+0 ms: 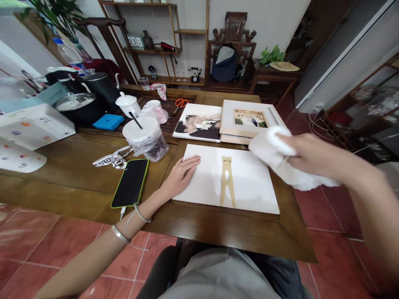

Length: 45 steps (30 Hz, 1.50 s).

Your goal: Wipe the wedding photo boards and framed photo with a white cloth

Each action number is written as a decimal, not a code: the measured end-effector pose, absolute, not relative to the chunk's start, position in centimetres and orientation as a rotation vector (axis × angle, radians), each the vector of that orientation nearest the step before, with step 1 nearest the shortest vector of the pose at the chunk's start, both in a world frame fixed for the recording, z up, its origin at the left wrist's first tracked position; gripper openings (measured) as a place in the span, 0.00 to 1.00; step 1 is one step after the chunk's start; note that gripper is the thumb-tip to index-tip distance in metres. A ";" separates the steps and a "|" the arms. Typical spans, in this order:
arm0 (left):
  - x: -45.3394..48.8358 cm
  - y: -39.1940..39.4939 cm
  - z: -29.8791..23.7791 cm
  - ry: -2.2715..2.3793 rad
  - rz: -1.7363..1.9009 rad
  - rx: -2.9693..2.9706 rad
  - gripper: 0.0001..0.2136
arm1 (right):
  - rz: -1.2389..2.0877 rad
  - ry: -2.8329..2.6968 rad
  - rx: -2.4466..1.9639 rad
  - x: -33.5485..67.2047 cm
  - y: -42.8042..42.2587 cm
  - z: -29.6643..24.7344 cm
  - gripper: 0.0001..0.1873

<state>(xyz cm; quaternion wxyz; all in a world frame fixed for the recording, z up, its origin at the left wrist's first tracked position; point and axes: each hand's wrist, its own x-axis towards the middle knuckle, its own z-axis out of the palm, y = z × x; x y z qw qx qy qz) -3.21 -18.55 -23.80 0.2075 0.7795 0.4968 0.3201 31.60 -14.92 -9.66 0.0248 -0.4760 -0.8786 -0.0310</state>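
So here's where we're at: we'd call it mid-wipe, with the job underway but not wrapped up. The white board is lying flat on the wooden table, right in front of us near the edge, with its gold forked shape facing up. Our left hand is palm down on the board's left side, fingers stretched out and gripping nothing, which we take as holding it steady. Our right hand is closed around a bunched white cloth out by the board's far right corner. That side is pretty blurry, so honestly we can't tell if the cloth is touching the board or just above it.

Done so far, as we read it: the board is out flat, the cloth is in hand, and the white surface shows no obvious smears from up here. What's left is harder to call done: with one hand on the board and the cloth in the other, we wouldn't count this piece as finished. Just beyond it sit a photo panel and, beside that, a boxy frame with a small picture set in it. We see no hand on the panel, and nothing about either one marks it as wiped.
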 end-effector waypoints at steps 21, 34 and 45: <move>-3.3 -18.5 -23.9 1.380 0.892 2.159 0.16 | -0.126 -2.827 -1.198 28.1 -18.0 -19.1 0.17; -3.5 -18.4 -24.2 1.364 0.896 2.161 0.16 | 0.313 -2.948 -1.161 28.2 -25.6 -15.5 0.29; -3.3 -18.5 -24.0 1.376 0.894 2.154 0.16 | 0.363 -2.687 -1.446 30.7 -23.5 -14.2 0.11</move>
